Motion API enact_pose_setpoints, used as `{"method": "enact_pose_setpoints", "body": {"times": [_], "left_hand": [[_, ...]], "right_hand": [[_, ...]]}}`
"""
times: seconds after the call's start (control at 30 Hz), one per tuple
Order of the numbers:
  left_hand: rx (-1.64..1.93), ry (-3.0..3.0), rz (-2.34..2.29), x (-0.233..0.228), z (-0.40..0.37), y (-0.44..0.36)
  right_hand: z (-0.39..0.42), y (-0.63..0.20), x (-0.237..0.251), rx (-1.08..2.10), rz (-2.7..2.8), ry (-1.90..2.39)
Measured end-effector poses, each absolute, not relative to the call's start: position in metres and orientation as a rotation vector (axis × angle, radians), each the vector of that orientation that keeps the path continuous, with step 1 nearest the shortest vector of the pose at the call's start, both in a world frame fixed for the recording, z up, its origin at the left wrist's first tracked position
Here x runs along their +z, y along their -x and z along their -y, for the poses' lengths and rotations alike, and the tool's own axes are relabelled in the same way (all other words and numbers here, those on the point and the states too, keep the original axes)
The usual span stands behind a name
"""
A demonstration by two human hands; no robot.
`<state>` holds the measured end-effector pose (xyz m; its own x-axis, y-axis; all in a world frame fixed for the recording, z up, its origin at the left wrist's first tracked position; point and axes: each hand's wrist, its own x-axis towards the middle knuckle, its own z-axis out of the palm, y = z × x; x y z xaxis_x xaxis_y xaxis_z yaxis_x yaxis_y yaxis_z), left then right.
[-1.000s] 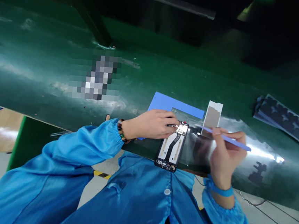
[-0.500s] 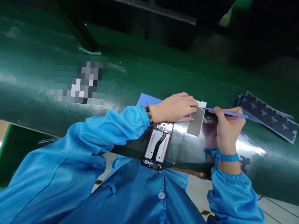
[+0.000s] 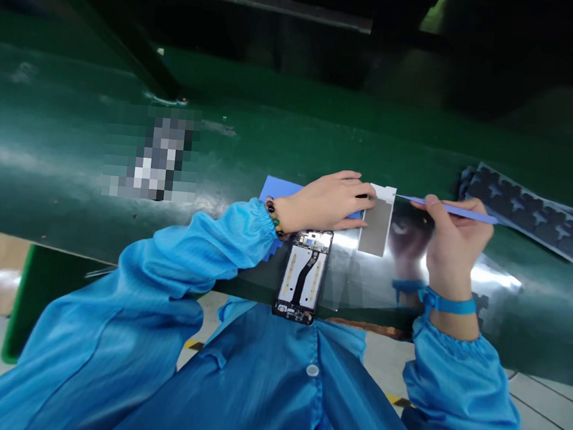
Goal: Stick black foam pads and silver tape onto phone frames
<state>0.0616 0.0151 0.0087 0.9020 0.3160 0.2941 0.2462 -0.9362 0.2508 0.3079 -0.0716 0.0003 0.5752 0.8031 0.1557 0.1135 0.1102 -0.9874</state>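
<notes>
An opened phone frame (image 3: 304, 277) lies at the near edge of the green table (image 3: 71, 156), its inside facing up. My left hand (image 3: 328, 202) reaches past it and pinches the top left corner of a grey rectangular sheet with a white tab (image 3: 377, 223). My right hand (image 3: 451, 246) grips a thin blue tool (image 3: 460, 211) like a pen, its tip pointing left at the sheet's top right corner. Both wrists wear bands.
A blue pad (image 3: 276, 189) lies partly under my left hand. A shiny clear film (image 3: 492, 276) covers the table under my right hand. Dark sheets of cut-out shapes (image 3: 528, 209) lie at the far right. A dark frame post (image 3: 126, 34) rises at the back left.
My left hand left the phone frame's top and moved right to the grey sheet, taking hold of its corner. My right hand brought the blue tool up to the sheet's top edge.
</notes>
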Motion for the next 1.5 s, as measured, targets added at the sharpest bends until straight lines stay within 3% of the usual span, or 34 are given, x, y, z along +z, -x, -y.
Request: {"method": "enact_pose_setpoints", "body": {"times": [0.1,0.23,0.43,0.8,1.3,1.5], "left_hand": [[0.516,-2.816,-0.451,0.027,0.008,-0.018],[0.558,-2.659,-0.401,0.041,0.070,0.053],[0.603,-2.543,-0.388,0.014,0.144,0.090],[0.713,-2.543,-0.425,-0.003,0.152,0.088],[0.592,-2.669,-0.408,0.000,0.154,0.086],[0.541,-2.691,-0.415,0.004,0.153,0.083]], "right_hand": [[0.114,-0.284,0.017,0.635,0.827,1.365],[0.194,-0.223,0.022,0.945,0.891,1.412],[0.260,-0.160,0.007,1.016,0.966,1.478],[0.270,-0.156,-0.011,0.994,1.086,1.519],[0.264,-0.160,-0.006,0.969,1.059,1.523],[0.218,-0.218,0.005,0.558,0.665,1.453]]}}
